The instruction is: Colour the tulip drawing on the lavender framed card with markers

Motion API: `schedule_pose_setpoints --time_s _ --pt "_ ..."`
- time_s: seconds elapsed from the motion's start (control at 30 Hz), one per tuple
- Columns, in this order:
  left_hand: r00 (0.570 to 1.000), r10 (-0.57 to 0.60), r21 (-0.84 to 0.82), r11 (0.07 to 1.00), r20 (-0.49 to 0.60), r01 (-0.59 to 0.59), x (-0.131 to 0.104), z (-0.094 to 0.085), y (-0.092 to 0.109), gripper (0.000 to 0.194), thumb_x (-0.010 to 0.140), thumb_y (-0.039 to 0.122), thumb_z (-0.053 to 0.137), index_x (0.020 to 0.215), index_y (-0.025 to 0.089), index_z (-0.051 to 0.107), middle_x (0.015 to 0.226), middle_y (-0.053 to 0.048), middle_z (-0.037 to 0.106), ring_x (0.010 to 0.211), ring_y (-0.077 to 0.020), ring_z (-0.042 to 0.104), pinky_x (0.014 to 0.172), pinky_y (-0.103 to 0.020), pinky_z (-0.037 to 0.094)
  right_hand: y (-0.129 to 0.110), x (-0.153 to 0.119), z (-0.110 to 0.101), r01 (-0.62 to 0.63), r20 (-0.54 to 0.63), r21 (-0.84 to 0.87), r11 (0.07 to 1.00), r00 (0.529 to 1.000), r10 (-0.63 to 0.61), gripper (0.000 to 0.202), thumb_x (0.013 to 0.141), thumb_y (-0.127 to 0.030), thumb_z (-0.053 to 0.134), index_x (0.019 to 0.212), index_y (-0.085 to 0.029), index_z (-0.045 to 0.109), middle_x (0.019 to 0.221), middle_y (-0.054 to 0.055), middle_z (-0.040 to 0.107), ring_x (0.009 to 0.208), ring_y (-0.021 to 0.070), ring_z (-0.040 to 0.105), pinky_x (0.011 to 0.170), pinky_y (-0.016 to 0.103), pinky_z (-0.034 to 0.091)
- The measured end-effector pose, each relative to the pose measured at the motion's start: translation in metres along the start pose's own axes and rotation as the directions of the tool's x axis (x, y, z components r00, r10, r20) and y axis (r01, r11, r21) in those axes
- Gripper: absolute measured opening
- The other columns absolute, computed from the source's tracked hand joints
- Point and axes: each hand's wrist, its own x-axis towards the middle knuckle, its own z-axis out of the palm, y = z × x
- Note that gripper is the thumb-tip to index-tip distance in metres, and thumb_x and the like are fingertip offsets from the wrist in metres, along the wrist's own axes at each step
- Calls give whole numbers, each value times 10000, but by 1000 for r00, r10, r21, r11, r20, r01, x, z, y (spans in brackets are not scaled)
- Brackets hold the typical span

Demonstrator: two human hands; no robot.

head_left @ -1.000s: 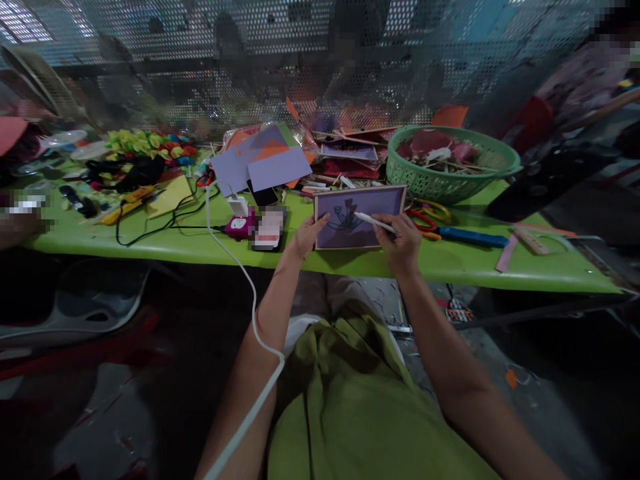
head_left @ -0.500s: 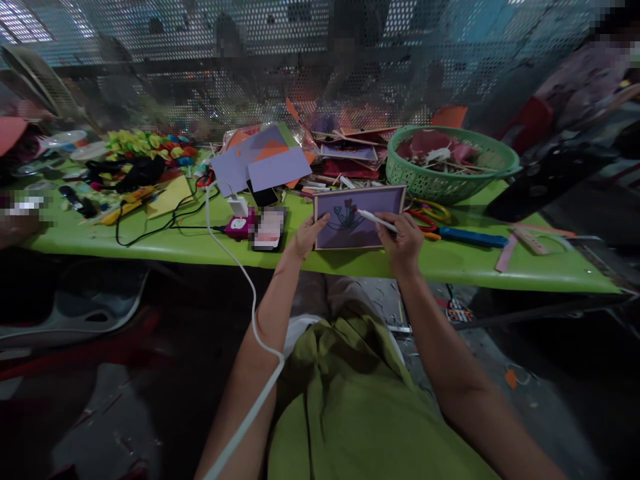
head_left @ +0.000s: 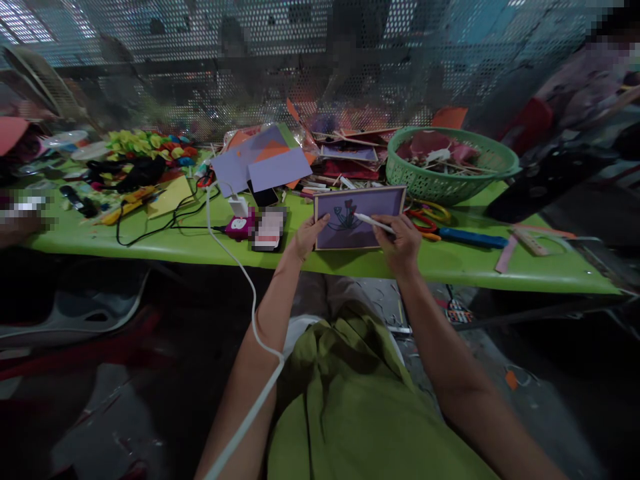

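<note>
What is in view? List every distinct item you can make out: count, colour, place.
Framed panel: one, purple with drawn flowers, between the hands
Pen: one, white, in right hand
Basket: one, green, back right
Blue-handled tool: one, right of panel
Phone: one, dark-edged, left of panel
Socket block: one, magenta, beside phone
Loose sheets: several, mostly purple and orange, behind phone
Yellow sheet: one, table's left
Fan: one, pale, far left
Mesh: grey, behind table
Table: one, green, across view
Small clutter: too blurred to count
Another person's hand: one, left edge
Left hand: one, gripping panel
Right hand: one, holding pen
</note>
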Motion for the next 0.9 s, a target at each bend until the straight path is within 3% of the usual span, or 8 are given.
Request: schedule_pose_setpoints --time_s 0.2,0.9 --pt "1000 6 22 1000 0 -6 0 -1 0 520 639 500 991 1006 187 799 975 -54 831 1055 -277 774 986 -390 590 -1 1 -1 -34 15 7 999 999 33 135 993 -334 659 1015 -268 775 924 57 810 816 246 699 762 387 554" --pt "1000 13 -1 1000 18 -13 0 0 0 501 626 471 1005 978 177 804 958 -46 835 1028 -255 784 952 -347 596 0 2 1 20 -21 -17 1000 1000 -21 134 1007 -317 657 1024 -268 780 911 52 809 797 238 696 754 377 558"
